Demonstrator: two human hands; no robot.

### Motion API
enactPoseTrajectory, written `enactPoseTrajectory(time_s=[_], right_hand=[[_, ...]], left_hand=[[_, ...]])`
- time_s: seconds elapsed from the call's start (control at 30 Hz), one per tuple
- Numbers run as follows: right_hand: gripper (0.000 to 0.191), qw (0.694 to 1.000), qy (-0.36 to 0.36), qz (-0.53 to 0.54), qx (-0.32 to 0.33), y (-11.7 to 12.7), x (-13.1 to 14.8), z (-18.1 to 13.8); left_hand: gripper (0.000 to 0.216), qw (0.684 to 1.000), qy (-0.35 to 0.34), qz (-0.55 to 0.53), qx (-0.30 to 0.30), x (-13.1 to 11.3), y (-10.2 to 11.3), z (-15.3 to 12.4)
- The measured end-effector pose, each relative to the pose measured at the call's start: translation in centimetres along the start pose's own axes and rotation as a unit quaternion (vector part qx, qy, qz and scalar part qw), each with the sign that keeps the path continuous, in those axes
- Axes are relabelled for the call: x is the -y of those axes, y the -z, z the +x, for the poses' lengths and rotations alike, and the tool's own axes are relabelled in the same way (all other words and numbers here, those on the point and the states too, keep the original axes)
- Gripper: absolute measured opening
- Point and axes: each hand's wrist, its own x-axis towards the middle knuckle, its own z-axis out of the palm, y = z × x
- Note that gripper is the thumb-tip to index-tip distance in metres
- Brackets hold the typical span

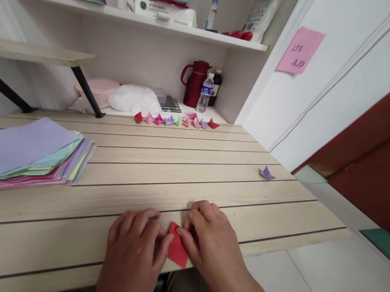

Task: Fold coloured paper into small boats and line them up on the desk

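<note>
A small folded piece of red paper (177, 249) lies near the table's front edge, between my two hands. My left hand (137, 246) is curled at its left side, with the thumb against the paper's edge. From the right, my right hand (211, 241) bends its fingers around the other side and presses its thumb on top of the paper. Some of the paper's right side is hidden by that hand. A stack of coloured paper sheets (25, 152) sits at the left, a lilac one uppermost.
Several small folded paper boats, a red one (138, 117) among them, line the table's back edge. A purple paper boat (267, 173) stands alone at the right. Behind are a dark red jug (195, 84) and a water bottle (205, 94). A raised wooden shelf (31, 53) stands back left.
</note>
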Motion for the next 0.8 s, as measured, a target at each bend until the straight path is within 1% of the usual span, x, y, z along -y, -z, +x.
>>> enactPoseTrajectory(time_s=[0.1, 0.27, 0.33, 0.4, 0.47, 0.53, 0.57, 0.63, 0.7, 0.73, 0.77, 0.8], right_hand=[[0.01, 1.0, 0.006, 0.0, -0.008, -0.1, -0.1, 0.0], [0.008, 1.0, 0.013, 0.002, -0.006, 0.1, -0.2, 0.0], [0.009, 1.0, 0.016, 0.008, -0.003, 0.2, -0.1, 0.1], [0.009, 1.0, 0.018, 0.016, -0.004, 0.2, 0.0, 0.3], [0.008, 1.0, 0.018, 0.023, -0.004, 0.3, -0.1, 0.4], [0.003, 0.999, 0.027, 0.033, 0.0, 0.3, -0.4, 0.2], [0.004, 0.999, 0.034, 0.033, -0.001, 0.4, -0.7, 0.0], [0.023, 0.999, 0.04, 0.011, -0.024, 0.5, -1.5, -0.7], [0.038, 0.996, 0.036, -0.038, -0.069, 0.8, -2.2, -1.7], [0.042, 0.993, 0.04, -0.064, -0.09, 1.0, -2.4, -2.3], [0.045, 0.99, 0.06, -0.085, -0.099, 1.1, -2.4, -2.8], [0.051, 0.986, 0.097, -0.102, -0.093, 1.2, -2.3, -3.4]], left_hand=[[0.004, 1.0, 0.006, 0.015, 0.003, -0.1, -0.1, 0.1], [0.006, 0.998, -0.009, 0.056, -0.026, 0.3, 0.4, -0.5], [0.019, 0.996, -0.033, 0.069, -0.049, 0.5, 0.7, -1.2], [0.039, 0.992, -0.08, 0.077, -0.058, 0.8, 1.1, -1.9], [0.05, 0.987, -0.133, 0.079, -0.032, 1.1, 1.2, -2.6], [0.05, 0.981, -0.174, 0.081, 0.01, 1.5, 1.2, -3.0], [0.048, 0.978, -0.191, 0.084, 0.023, 1.7, 1.1, -3.1], [0.048, 0.972, -0.214, 0.09, 0.034, 2.1, 0.9, -3.1], [0.05, 0.974, -0.204, 0.092, 0.032, 2.3, 0.7, -3.2], [0.051, 0.976, -0.196, 0.091, 0.029, 2.3, 0.6, -3.3], [0.052, 0.977, -0.191, 0.09, 0.027, 2.3, 0.6, -3.4], [0.053, 0.977, -0.192, 0.091, 0.027, 2.2, 0.5, -3.6]])
